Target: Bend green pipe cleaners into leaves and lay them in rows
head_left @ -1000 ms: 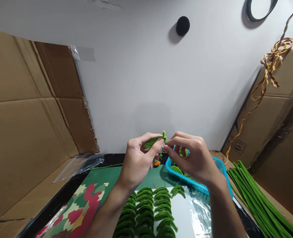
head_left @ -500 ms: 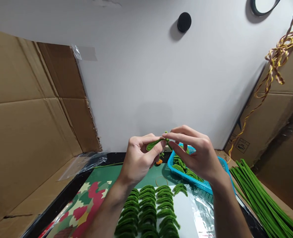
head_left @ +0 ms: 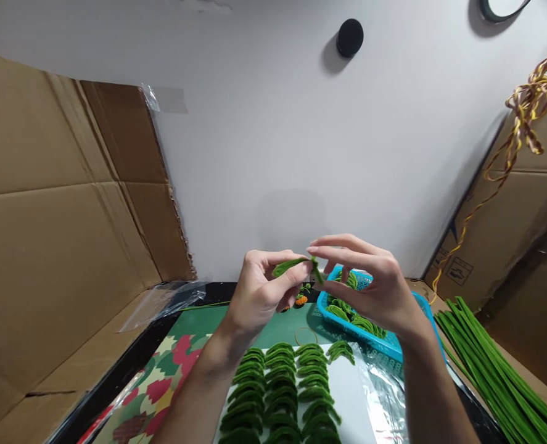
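Note:
My left hand (head_left: 267,287) pinches a folded green pipe cleaner leaf (head_left: 288,266) between thumb and fingers, above the table. A short green end (head_left: 318,271) sticks out past the left thumb, to the right. My right hand (head_left: 368,274) is beside this end, its fingers and thumb apart around it; whether the thumb tip touches it I cannot tell. Below the hands, rows of curved green pipe cleaner pieces (head_left: 281,376) lie on a white sheet (head_left: 351,401).
A blue basket (head_left: 361,333) with green pieces stands behind my right hand. Long green pipe cleaners (head_left: 490,364) lie at the right. Small orange pumpkin shapes (head_left: 301,300) and a rubber band (head_left: 306,336) are on the green mat (head_left: 199,320). Cardboard walls (head_left: 69,246) flank the table.
My right fingers and thumb have spread apart at the end of the leaf, and the short green end now points downward. My left hand keeps its pinch. The view has shifted slightly.

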Motion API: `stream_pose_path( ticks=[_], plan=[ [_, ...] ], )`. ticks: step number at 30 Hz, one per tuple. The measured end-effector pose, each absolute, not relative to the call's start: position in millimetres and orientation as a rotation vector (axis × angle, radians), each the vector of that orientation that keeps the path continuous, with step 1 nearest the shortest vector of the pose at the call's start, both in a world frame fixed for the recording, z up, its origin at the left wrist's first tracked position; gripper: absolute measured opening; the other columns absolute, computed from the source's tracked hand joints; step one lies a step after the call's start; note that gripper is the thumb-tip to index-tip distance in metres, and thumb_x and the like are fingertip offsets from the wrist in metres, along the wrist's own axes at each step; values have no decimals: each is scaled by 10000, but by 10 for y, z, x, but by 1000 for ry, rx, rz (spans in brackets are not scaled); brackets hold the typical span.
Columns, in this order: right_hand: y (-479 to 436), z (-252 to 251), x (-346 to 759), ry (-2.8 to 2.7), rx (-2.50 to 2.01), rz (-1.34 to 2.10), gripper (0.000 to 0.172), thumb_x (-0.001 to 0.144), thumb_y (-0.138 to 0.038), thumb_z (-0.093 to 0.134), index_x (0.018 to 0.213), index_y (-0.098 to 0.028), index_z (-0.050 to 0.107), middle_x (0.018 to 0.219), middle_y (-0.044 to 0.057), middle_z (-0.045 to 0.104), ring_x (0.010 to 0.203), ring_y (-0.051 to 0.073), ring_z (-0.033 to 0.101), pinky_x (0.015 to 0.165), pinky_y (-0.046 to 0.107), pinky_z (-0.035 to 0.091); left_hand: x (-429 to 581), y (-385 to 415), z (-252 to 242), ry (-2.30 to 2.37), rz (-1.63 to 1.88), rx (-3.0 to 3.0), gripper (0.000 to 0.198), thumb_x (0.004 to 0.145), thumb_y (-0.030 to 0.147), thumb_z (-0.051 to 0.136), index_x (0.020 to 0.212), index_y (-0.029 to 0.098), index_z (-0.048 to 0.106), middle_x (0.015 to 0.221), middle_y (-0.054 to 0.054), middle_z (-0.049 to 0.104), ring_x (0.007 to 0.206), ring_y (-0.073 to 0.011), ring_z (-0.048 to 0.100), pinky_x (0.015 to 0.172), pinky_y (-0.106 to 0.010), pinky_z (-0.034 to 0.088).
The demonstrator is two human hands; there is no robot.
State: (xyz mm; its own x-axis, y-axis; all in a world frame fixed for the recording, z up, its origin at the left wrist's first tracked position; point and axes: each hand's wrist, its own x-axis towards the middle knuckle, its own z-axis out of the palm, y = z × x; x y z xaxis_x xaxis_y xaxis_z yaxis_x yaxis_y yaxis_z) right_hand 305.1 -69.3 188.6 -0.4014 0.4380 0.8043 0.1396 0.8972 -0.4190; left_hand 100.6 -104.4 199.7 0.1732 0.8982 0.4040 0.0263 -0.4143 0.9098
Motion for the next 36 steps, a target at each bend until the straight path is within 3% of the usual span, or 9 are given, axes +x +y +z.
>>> stream_pose_path(
  ticks=[9, 14, 23, 29, 36],
  plan=[
    [-635, 1841, 2987, -1967, -422, 269, 135, 984, -213, 715, 1087, -235, 799, 1006, 37, 779, 787, 149, 699, 647, 293, 546, 1020, -1025, 1971, 906, 1302, 1580, 303, 915, 383, 750, 753, 127, 764, 507, 21, 496, 446, -70, 412, 396, -205, 266],
    [-605, 1814, 3000, -2030, -447, 267, 128, 1033, -218, 650, 989, -219, 771, 940, 30, 749, 739, 132, 655, 640, 288, 481, 1013, -1049, 1992, 945, 1343, 1628, 224, 871, 304, 785, 730, 131, 801, 583, 8, 536, 465, -61, 449, 407, -204, 282],
    [-648, 1789, 2916, -2123, -477, 302, 381, 1109, -356, 532, 763, -195, 547, 713, -29, 478, 622, 113, 393, 605, 288, 304, 931, -1017, 1969, 804, 1256, 1621, 205, 881, 302, 753, 771, 142, 818, 570, 19, 491, 477, -64, 416, 420, -204, 299],
    [-630, 1746, 2828, -2026, -384, 353, 397, 1091, -357, 571, 736, -201, 485, 683, -42, 461, 608, 98, 395, 594, 256, 294, 900, -1034, 1998, 755, 1174, 1573, 230, 898, 302, 726, 747, 143, 792, 539, 43, 401, 471, -56, 315, 415, -208, 243],
    [-696, 1758, 2782, -1853, -430, 718, 514, 1099, -412, 512, 645, -206, 388, 632, -51, 285, 587, 104, 242, 531, 272, 221, 1015, -1069, 1983, 767, 1317, 1675, 205, 878, 296, 790, 735, 151, 810, 588, 31, 479, 459, -56, 427, 420, -216, 309]
  ],
)
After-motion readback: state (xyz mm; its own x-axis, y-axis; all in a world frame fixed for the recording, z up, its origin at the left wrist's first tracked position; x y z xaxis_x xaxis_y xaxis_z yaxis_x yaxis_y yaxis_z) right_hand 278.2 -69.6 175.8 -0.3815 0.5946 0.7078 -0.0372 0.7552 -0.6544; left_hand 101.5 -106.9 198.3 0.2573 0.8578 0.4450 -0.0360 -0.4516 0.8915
